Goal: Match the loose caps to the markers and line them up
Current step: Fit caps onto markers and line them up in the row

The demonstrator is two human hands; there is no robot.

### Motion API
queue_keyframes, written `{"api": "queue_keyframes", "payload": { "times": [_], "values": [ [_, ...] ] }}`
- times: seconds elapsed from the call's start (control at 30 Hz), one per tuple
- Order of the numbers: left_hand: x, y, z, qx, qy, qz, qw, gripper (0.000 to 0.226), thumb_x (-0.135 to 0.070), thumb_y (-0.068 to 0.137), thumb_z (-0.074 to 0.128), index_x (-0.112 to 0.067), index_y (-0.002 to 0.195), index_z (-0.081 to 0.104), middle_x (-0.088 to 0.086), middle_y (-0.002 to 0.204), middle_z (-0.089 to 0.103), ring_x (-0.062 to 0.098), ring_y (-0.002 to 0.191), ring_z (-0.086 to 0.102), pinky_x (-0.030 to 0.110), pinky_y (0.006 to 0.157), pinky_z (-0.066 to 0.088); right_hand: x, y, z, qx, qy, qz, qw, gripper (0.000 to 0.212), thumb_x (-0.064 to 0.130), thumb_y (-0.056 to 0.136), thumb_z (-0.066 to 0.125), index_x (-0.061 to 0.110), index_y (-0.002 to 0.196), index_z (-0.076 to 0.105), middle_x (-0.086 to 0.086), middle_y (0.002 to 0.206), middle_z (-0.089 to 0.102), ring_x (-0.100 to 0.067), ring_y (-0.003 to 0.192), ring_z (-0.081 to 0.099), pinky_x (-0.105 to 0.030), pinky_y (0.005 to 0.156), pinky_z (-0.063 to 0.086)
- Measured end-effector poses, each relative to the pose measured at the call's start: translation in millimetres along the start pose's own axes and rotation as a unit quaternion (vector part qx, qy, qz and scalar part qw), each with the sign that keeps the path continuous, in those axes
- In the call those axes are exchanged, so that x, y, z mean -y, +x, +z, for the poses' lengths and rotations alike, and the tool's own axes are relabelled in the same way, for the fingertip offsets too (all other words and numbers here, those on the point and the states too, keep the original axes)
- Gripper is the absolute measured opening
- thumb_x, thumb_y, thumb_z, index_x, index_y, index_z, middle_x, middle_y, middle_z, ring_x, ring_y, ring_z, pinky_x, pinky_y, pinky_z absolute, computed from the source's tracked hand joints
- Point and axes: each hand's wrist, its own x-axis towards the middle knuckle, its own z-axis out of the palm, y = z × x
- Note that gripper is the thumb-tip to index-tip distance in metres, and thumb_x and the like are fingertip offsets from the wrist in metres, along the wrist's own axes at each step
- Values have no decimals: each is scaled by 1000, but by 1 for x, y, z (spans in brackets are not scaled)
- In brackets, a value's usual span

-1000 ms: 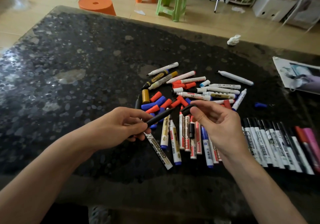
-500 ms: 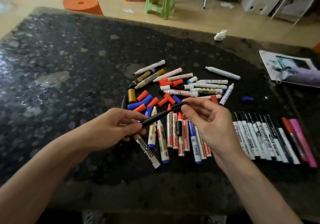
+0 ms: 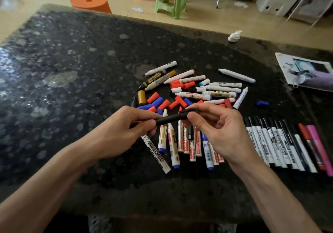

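The left hand [image 3: 126, 130] curls round the barrel of a black marker [image 3: 169, 121] while the right hand [image 3: 221, 132] pinches the black cap [image 3: 189, 111] at its far end, both held just above the unsorted markers [image 3: 182, 142]. Pressed on crooked, the cap could slip off and drop among the loose caps [image 3: 158, 103]. Both wrists bend inward, the left knuckles-up, the right showing its palm.

The polished stone table [image 3: 72, 56] is black with grey speckles. The small plastic caps [image 3: 153, 97] are red, blue, one gold. The slim plastic marker [image 3: 169, 120] is black.
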Motion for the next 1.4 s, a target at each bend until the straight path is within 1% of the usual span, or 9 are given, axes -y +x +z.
{"api": "queue_keyframes", "payload": {
  "times": [0.13,0.27,0.5,0.7,0.9,0.97,1.1,1.23,1.4],
  "values": [
    [-5,1,1,-14,27,15,999,30,-18,105,53,-35,115,75,-4,79,66,10,56,46,22,53,38,1,-1,-3,1,-30,-22,999,24,24,85,74,19,108,76,8,98,80,-9,91,78,-23,87,60],
    [-6,1,3,-21,27,29,999,27,-19,105,53,-28,111,77,4,80,66,11,55,45,20,51,36,2,-3,-1,-14,-11,-40,999,22,21,85,74,18,107,76,9,97,80,-10,89,78,-18,81,59],
    [-7,0,6,-18,14,26,999,28,-18,104,51,-27,111,77,8,79,64,16,56,45,20,51,36,-1,-7,3,-25,-4,-45,999,19,12,89,75,18,108,77,9,98,80,-10,90,78,-18,83,59],
    [-6,0,7,-11,16,16,1000,26,-21,104,51,-18,107,76,14,77,62,17,57,44,23,52,35,-2,-9,6,-33,3,-44,998,22,8,89,75,20,107,77,10,97,81,-9,88,78,-18,82,60],
    [-9,1,8,1,8,29,1000,26,-20,105,49,-13,108,74,11,76,61,12,56,44,20,52,35,2,-5,3,-21,24,-23,999,18,13,88,75,17,106,76,7,97,81,-10,91,78,-18,82,59],
    [-13,3,11,10,11,43,999,24,-19,106,49,-19,107,73,4,77,60,8,58,45,18,54,37,3,-4,2,-20,37,-6,999,20,19,86,76,15,105,76,6,97,80,-10,93,77,-19,83,59],
    [-17,4,14,20,2,57,998,22,-26,107,49,-37,104,68,-3,78,59,12,62,49,34,57,43,4,-2,-1,-9,57,16,998,29,22,79,79,14,107,75,2,99,80,-13,96,78,-24,88,60],
    [-17,1,16,35,-8,60,998,22,-35,106,50,-31,103,71,-6,71,54,6,57,45,22,53,36,4,-4,-4,16,50,17,999,27,18,79,78,14,105,75,3,100,79,-12,99,76,-20,87,58],
    [-20,1,13,6,-12,55,998,20,-36,101,57,-34,111,73,-11,74,63,3,61,54,16,56,41,0,-3,-3,13,68,6,998,30,12,76,75,13,106,73,5,100,78,-11,104,74,-20,87,57]
  ]
}}
